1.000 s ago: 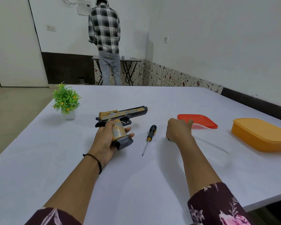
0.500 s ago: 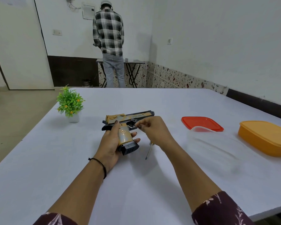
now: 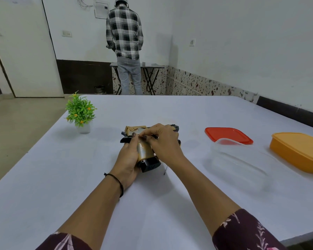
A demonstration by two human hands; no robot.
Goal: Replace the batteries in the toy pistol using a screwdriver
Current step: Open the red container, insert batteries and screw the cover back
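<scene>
One small potted plant (image 3: 80,112) stands well left of the fingers, near the left edge of the white table (image 3: 43,177). Centre: 2 hands on 1 toy pistol (image 3: 145,150). The left hand (image 3: 128,156) wraps fingers & thumb round the gold grip, black base toward the camera. The right hand (image 3: 163,141) lies over the frame just above, fingertips bunched tight vs. the pistol beside the left fingertips; what exactly they nip can't be made out. 1 screwdriver (image 3: 165,170) lies under the right wrist, mostly hidden. Well right of the fingers are 3 plastic pieces: 1 red lid (image 3: 228,135), 1 clear tub (image 3: 242,159) whose far rim overlaps the lid in view, and 1 orange lidded box (image 3: 300,152) at the right edge. Open tabletop lies btwn plant & left fingers, and from the fingers to the far edge. Background: 1 person in a plaid shirt (image 3: 124,33), back turned.
</scene>
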